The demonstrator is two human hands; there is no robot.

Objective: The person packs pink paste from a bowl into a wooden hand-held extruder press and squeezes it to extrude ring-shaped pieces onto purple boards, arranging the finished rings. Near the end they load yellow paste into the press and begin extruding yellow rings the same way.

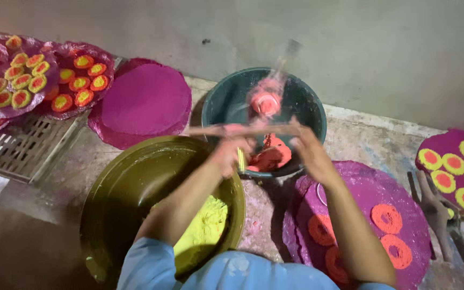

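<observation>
1. Head view: left hand point(231, 153) and right hand point(308, 150) both raised over the near rim of a dark green basin point(216, 107), middle far.
2. Both hands are closed around a long wooden press point(243, 130) held crosswise between them; the left grips its left part, the right grips its right end. The press is motion-blurred, so finger detail is unclear.
3. The press's round head point(265, 101), coated in pink dough, sits above the basin's middle.
4. Red-pink dough point(268, 156) lies inside the basin at its near side, just under the hands.
5. Olive basin point(135, 182) near left, touching the green one; yellow dough point(206, 228) lies in its bottom, partly hidden by the left forearm.
6. Purple round mat point(371, 188) near right, under the right forearm, carries orange coiled rings point(386, 217).
7. Bare purple mats point(146, 99) stacked far left, beside the green basin.
8. More mats with yellow-and-orange rings point(22, 75) far left, on a white crate point(22, 147).
9. Another ringed mat point(457, 172) at the right edge; a second wooden press point(436, 209) lies just beside it on the floor.
</observation>
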